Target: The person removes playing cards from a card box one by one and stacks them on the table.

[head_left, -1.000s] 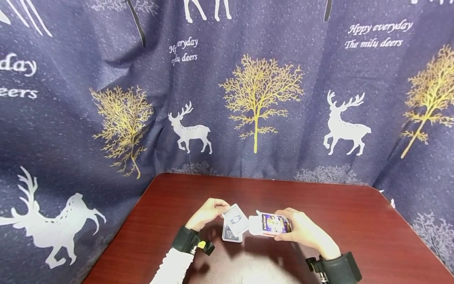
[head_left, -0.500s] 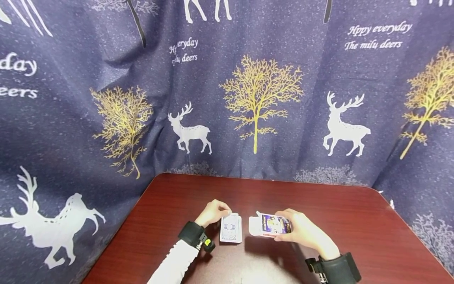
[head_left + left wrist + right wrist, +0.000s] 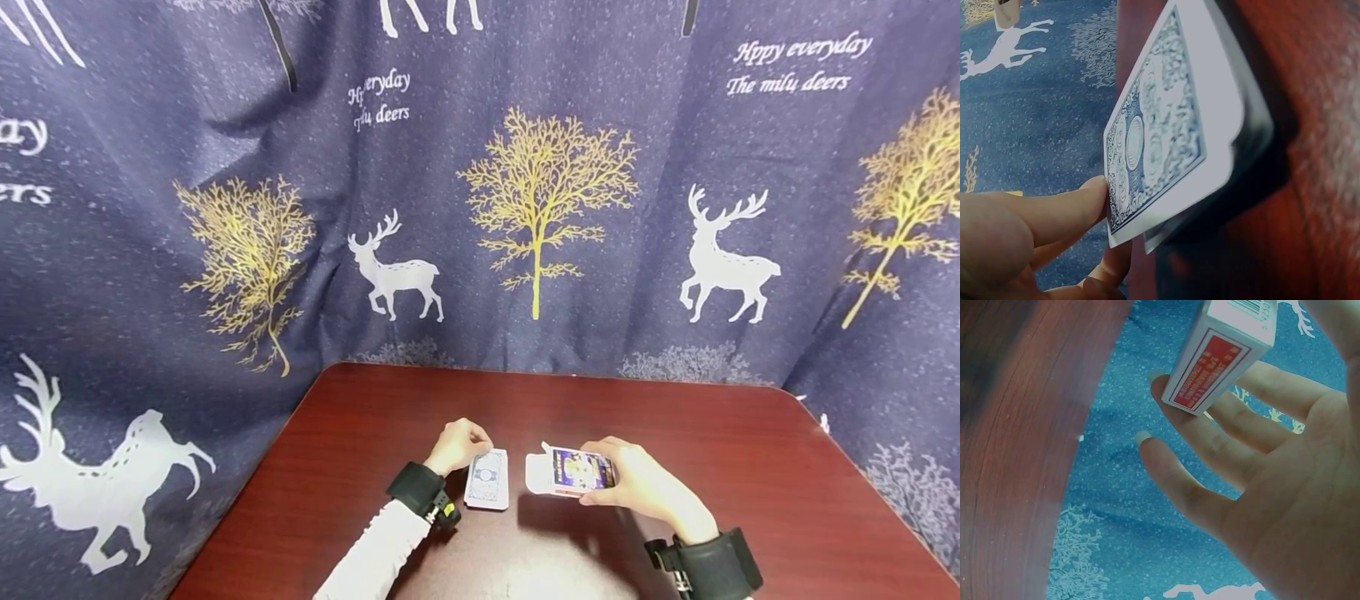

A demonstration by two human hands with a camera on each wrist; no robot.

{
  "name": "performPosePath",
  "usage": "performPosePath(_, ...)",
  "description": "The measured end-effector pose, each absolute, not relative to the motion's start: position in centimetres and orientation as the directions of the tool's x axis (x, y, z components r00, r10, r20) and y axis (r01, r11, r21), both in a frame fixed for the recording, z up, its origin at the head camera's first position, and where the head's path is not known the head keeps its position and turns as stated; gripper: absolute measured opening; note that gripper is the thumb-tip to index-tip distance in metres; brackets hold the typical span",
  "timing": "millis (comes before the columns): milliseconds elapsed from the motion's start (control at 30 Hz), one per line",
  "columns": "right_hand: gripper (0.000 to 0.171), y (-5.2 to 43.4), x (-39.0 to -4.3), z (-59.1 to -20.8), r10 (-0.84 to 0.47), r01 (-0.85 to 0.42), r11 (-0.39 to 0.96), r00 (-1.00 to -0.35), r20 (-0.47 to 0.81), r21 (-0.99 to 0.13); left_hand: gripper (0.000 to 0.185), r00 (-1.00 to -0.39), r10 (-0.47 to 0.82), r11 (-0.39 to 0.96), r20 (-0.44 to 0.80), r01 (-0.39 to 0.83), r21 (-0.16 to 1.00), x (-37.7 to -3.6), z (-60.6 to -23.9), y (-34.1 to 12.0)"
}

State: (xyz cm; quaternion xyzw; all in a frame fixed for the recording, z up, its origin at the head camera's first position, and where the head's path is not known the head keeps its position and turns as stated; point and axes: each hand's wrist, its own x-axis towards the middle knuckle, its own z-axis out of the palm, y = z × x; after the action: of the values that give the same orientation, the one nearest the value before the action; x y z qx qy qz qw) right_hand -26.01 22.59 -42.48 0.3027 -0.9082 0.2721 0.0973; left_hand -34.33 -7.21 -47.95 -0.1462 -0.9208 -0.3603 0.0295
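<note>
Face-down playing cards (image 3: 487,483) with blue-and-white backs lie in a stack on the table, left of the box. At their far left corner, my left hand (image 3: 456,445) pinches the top card or cards; the left wrist view shows the thumb on the edge of the blue-backed card (image 3: 1147,137). Under it, how many cards the fingers hold cannot be told. My right hand (image 3: 628,477) grips a card box (image 3: 579,471) by its right end, above the table. The box's white flap (image 3: 538,475) stands open toward the cards. In the right wrist view, fingers support the box (image 3: 1219,359).
The reddish-brown wooden table (image 3: 405,400) spreads around both hands, with a bright glare near its front. Behind and to the left hangs a dark blue curtain (image 3: 600,208) printed with deer and trees. A black camera strap (image 3: 417,487) is on each wrist.
The card in my left hand, earlier slanted across the stack toward the box, now lies lined up over the stack. My left hand has shifted slightly right; the right hand and box stay nearly still.
</note>
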Motion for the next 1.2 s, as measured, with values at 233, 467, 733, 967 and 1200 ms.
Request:
performPosePath(233,0.058,22.8,-26.2,-42.5,-0.501,-0.602,0.679,-0.798,0.334,-0.42,0.004,-0.96,0.23,0.709,0.162,0.279,0.648,-34.4,-48.3,-6.9)
performPosePath(467,0.058,22.8,-26.4,-43.0,-0.499,-0.599,0.681,-0.801,0.332,-0.421,0.004,-0.96,0.233,0.714,0.159,0.279,0.643,-34.6,-48.7,-7.1)
performPosePath(733,0.056,22.8,-26.4,-43.3,-0.496,-0.582,0.689,-0.813,0.304,-0.432,0.007,-0.913,0.304,0.663,0.271,0.407,0.628,-33.5,-47.8,-6.5)
performPosePath(967,0.054,22.4,-26.3,-43.1,-0.506,-0.604,0.68,-0.797,0.33,-0.415,0.012,-0.839,0.475,0.449,0.264,0.49,0.747,-30.3,-45.7,-4.0)
performPosePath(1200,0.057,21.7,-26.0,-42.8,-0.537,-0.64,0.664,-0.768,0.35,-0.385,0.009,-0.856,0.444,0.499,0.263,0.48,0.721,-29.0,-45.5,-2.7)
